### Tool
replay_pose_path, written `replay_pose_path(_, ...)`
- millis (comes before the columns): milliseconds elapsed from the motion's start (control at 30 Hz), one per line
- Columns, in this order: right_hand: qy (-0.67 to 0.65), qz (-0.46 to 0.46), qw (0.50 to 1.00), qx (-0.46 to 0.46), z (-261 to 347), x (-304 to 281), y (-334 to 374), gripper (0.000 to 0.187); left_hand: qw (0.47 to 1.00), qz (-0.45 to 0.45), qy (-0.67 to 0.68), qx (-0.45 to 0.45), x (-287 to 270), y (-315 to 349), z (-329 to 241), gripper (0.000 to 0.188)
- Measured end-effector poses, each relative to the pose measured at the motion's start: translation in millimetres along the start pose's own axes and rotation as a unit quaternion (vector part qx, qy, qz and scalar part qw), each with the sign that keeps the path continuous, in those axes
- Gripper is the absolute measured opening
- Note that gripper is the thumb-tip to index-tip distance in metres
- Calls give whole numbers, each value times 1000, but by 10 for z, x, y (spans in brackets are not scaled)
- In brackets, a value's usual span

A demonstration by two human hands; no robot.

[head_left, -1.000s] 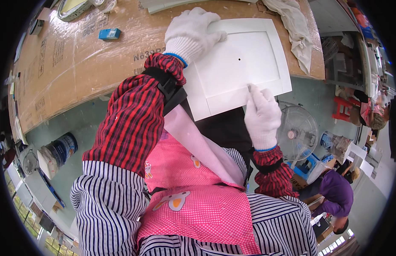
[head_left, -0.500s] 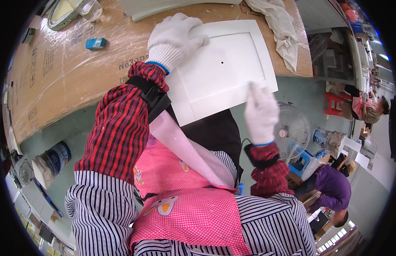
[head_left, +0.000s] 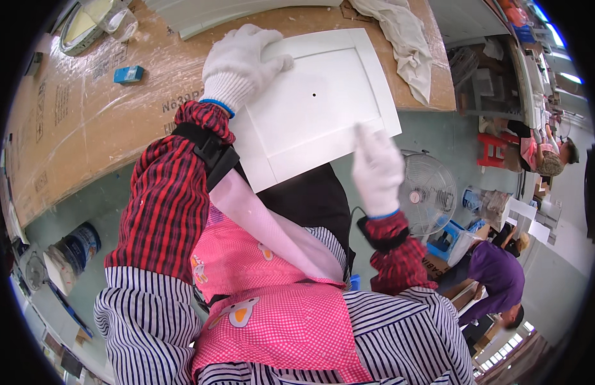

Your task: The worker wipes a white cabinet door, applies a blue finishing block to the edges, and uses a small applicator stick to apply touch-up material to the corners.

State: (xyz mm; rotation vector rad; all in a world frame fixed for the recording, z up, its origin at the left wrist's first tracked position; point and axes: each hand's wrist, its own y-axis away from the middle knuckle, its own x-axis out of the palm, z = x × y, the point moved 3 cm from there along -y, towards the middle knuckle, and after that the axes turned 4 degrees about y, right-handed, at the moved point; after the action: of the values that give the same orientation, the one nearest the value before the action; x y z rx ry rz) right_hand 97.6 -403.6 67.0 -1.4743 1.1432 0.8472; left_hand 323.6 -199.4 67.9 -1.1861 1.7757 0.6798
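Note:
A white framed panel [head_left: 316, 128], like a small cabinet door, has a recessed middle and a small dark hole. Its far part lies over the table edge and its near part sticks out toward my body. My left hand [head_left: 238, 64], in a white knit glove, grips the panel at its far left, with the thumb on the face. At the panel's near right edge is my right hand [head_left: 379, 170], also gloved. Its fingers are pinched together and smeared by motion. Whatever they may hold is hidden.
Cardboard covers the worktable [head_left: 92, 122], where a small blue box [head_left: 128, 74], a tin [head_left: 85, 29] and a white cloth [head_left: 403, 48] lie. A floor fan [head_left: 429, 192] stands right of my right arm. Paint buckets [head_left: 82, 244] stand at left. Co-workers [head_left: 496, 276] are farther right.
The whole view has shifted, so the table, panel and both hands appear slightly farther left. My left hand keeps its place on the panel. My right hand stays at the near right edge, still blurred.

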Motion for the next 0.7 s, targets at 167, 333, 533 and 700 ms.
replay_pose_path(167,-199,-2,980,17,202,-205,-39,22,1000,-16,-3,10,4,30,41,56)
replay_pose_path(333,-174,32,972,155,-395,-16,-193,29,1000,-1,-6,0,-34,20,18,57)
replay_pose_path(533,-285,74,956,-15,728,-468,-34,34,1000,-3,5,4,15,24,34,57)
replay_pose_path(700,-238,64,960,134,-25,-128,-82,29,1000,-10,-5,19,-12,30,50,56)
